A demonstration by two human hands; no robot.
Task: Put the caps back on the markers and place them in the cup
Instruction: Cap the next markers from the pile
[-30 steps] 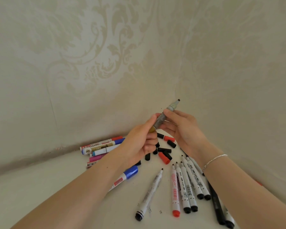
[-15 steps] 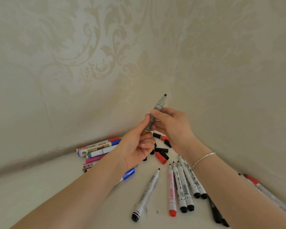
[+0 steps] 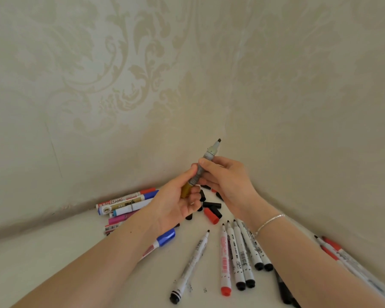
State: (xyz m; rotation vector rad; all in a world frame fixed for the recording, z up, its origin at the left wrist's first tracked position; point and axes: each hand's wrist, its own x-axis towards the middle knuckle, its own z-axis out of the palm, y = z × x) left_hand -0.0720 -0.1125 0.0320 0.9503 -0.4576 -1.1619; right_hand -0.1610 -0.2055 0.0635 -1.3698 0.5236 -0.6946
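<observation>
Left hand: from my remote seat I saw the left hand [image 3: 176,203] curled around the lower, gold-coloured end of a grey marker [image 3: 201,172], thumb up along the barrel.
Right hand: the right hand [image 3: 227,185] pinched the same marker a bit higher up, fingertips on the barrel just below the neck; a thin silver bracelet [image 3: 268,223] sat on that wrist.
Held marker: it was uncapped, tilted with its dark tip [image 3: 219,140] pointing up and away, lifted off the table [image 3: 53,263] over the far corner.
Loose caps: a red cap [image 3: 210,215] and a few black caps [image 3: 211,205] lay in a little heap on the table right under the hands, close to the far corner.
Uncapped markers: a row of white ones [image 3: 242,252] lay side by side toward the near edge, tips pointing away, with a single one [image 3: 191,263] just left of them, lying apart at an angle.
Capped bunch: several markers [image 3: 125,203] lay together along the far left edge against the wall, one red-capped, one blue-capped, one pink.
Blue-capped marker: one [image 3: 165,237] was partly hidden under the left forearm.
Right edge: a couple more red and white markers [image 3: 333,250] lay there, partly behind the right forearm.
Cup: couldn't spot it anywhere in my view.
</observation>
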